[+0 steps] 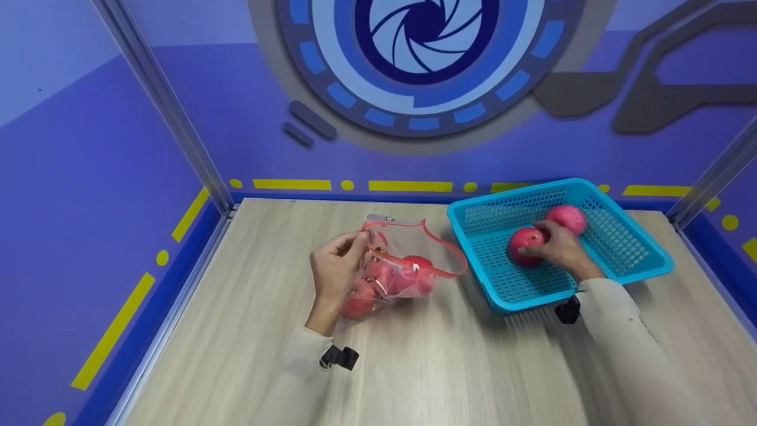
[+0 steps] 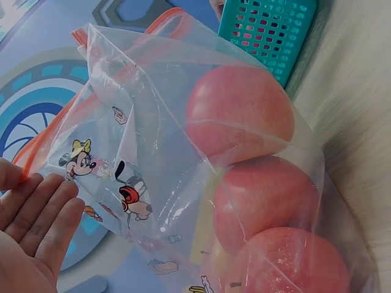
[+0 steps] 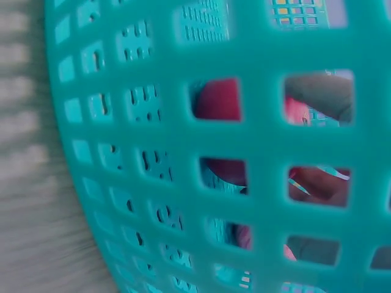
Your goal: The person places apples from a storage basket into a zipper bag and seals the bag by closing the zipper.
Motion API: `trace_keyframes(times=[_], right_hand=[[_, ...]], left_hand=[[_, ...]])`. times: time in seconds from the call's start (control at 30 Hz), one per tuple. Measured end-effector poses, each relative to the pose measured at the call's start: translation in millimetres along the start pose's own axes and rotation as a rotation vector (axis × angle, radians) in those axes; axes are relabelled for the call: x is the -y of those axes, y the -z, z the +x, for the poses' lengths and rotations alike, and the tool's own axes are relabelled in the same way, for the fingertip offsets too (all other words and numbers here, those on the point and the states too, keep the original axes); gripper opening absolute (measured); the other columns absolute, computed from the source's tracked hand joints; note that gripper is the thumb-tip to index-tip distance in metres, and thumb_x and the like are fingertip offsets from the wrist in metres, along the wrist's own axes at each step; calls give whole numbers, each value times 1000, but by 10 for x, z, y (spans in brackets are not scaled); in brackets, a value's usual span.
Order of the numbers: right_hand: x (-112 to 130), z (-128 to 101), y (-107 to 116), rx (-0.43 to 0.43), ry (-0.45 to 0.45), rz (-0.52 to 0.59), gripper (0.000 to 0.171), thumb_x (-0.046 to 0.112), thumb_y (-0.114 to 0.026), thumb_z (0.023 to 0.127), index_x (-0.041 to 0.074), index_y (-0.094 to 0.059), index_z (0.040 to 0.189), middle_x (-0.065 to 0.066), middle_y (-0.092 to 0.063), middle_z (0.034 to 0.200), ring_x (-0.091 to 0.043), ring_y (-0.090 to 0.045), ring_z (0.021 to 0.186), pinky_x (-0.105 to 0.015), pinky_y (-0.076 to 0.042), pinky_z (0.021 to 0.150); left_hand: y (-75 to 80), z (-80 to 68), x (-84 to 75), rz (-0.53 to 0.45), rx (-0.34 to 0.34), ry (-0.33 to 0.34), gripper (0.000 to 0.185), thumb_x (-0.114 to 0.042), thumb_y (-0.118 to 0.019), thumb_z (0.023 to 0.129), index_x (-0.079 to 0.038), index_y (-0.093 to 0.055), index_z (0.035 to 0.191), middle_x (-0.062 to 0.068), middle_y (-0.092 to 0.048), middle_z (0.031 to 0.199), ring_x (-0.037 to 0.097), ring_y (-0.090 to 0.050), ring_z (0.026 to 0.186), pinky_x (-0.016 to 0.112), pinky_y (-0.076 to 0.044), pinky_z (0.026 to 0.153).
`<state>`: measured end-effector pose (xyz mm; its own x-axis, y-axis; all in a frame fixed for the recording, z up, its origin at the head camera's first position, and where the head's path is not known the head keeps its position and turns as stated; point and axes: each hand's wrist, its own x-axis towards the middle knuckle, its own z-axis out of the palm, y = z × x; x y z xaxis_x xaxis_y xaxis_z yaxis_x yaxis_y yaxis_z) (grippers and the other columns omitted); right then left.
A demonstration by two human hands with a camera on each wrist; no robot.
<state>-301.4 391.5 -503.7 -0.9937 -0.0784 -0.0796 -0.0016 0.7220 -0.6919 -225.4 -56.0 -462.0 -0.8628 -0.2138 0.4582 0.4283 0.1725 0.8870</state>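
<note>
My left hand (image 1: pixel 334 269) pinches the orange-edged rim of a clear plastic zip bag (image 2: pixel 177 201) between thumb and fingers. Cartoon prints show on the bag in the left wrist view, and its mouth gapes toward the right. Several red apples (image 2: pixel 241 113) lie inside the bag. Over in the blue plastic basket (image 1: pixel 501 305), my right hand (image 1: pixel 565 248) grips an apple (image 1: pixel 523 241) from its right side. Another apple (image 1: pixel 568 218) sits just behind that hand. Basket mesh partly hides the right fingers in the right wrist view.
Bag and basket stand side by side on a pale wooden table (image 1: pixel 426 367). A blue printed panel (image 1: pixel 390 163) rises behind them, with side panels held by metal posts (image 1: pixel 171 112). Black straps (image 1: pixel 340 357) circle both wrists.
</note>
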Motion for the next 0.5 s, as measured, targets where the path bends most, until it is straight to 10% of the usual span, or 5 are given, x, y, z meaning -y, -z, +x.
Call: trace_keyframes(times=[0.5], right_hand=[[71,-28,7,-79,59,56,85,34,-83,95,-8,-41,155,-36,-51,146,-53,-50,132,-66,-48,103]], left_hand=[[8,-11,-17,-22,21,-6,12,-15,-79,99,-5,-84,102,2,-76,82,16,-61,66,21,-46,55]])
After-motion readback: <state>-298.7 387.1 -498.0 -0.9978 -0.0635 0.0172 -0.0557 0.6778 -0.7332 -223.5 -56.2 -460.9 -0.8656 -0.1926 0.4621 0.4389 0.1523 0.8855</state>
